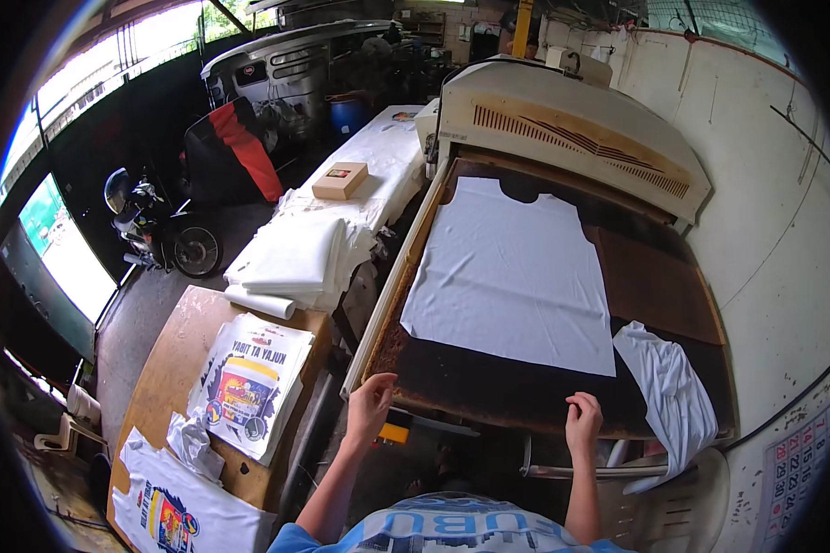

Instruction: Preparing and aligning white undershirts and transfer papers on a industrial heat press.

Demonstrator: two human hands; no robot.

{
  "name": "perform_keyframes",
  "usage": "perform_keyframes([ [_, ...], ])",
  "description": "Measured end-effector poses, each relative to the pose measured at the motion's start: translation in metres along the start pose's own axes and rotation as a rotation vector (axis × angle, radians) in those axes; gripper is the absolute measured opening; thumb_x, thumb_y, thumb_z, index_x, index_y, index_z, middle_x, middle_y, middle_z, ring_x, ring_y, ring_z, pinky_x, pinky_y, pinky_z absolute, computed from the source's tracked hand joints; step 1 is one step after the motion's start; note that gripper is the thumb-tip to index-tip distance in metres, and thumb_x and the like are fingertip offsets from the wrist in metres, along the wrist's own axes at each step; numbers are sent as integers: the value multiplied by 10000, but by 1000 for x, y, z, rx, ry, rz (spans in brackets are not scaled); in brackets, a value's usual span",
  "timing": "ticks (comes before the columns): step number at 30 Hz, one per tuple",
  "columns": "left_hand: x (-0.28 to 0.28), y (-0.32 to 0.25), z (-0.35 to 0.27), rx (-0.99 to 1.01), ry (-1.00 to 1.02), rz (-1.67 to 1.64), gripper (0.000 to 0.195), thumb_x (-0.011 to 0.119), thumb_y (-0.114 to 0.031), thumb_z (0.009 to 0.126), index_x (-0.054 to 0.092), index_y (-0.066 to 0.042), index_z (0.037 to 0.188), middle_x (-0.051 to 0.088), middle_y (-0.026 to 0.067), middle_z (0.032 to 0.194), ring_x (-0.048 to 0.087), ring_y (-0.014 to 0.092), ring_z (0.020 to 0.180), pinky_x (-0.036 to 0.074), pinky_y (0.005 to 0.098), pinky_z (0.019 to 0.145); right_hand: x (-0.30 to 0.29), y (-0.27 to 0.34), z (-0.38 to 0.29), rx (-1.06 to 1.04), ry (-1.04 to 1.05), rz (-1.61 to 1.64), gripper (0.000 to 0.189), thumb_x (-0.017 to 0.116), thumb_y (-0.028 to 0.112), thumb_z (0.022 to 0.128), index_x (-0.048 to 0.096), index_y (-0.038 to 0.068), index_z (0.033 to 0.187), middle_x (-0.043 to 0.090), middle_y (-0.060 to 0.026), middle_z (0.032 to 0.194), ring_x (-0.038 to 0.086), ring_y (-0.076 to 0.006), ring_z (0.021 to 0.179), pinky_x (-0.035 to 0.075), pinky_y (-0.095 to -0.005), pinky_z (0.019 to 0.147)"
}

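A white T-shirt panel lies spread on the dark bed of a large flatbed heat press, its cut neckline facing the machine's hood. Faint creases run across the cloth. My left hand hovers by the bed's near left corner, fingers loosely bent and holding nothing. Over the front edge, to the right, my right hand is also bare, its fingers half curled. Both hands are apart from the panel. A crumpled white cloth drapes over the bed's near right corner, right of my right hand.
To the left, a wooden table bears printed transfer sheets and a printed white shirt. Behind it, stacked white sheets and a cardboard box rest on a long covered table. The press hood stands behind the bed; a plastic chair is near right.
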State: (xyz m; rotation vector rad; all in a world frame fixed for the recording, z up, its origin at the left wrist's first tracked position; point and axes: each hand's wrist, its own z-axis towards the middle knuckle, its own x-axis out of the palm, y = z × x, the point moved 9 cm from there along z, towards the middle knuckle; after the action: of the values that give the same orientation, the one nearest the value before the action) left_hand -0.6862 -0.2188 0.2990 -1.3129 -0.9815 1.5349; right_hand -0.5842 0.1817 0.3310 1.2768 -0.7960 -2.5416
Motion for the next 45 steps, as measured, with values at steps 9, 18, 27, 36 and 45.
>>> perform_keyframes([
  [9,70,-14,-58,-101,283,-174,188,490,-90,847,584,-16,992,532,-2,662,487,56,617,408,215,566,16,67,-22,-146,150,90,96,540,-29,720,608,11,775,578,-119,927,550,-284,872,456,-347,755],
  [18,197,-69,-157,-63,782,-111,210,495,-102,849,574,-12,1021,564,51,695,521,93,625,442,247,592,-23,32,-34,-244,163,124,89,555,-47,709,593,6,770,555,-126,969,546,-271,825,455,-351,738],
  [27,389,-151,-244,94,995,-29,229,496,-134,837,572,-57,1039,552,37,644,526,101,591,429,245,572,-193,-170,-59,-69,-68,20,123,534,-33,719,586,16,819,559,-137,968,547,-307,851,443,-367,742],
  [36,563,-151,-354,-469,1220,-268,410,503,-205,857,416,-8,1207,547,29,697,400,49,422,317,179,363,-337,-408,-113,511,-184,-161,113,576,77,758,580,32,862,570,-116,884,566,-291,825,462,-368,653],
  [45,579,-210,-275,375,575,515,299,535,-334,810,567,-37,786,591,152,784,582,308,726,447,417,634,-277,-496,-98,553,-121,-565,251,605,190,755,462,51,908,517,-148,921,566,-324,838,499,-391,680],
])
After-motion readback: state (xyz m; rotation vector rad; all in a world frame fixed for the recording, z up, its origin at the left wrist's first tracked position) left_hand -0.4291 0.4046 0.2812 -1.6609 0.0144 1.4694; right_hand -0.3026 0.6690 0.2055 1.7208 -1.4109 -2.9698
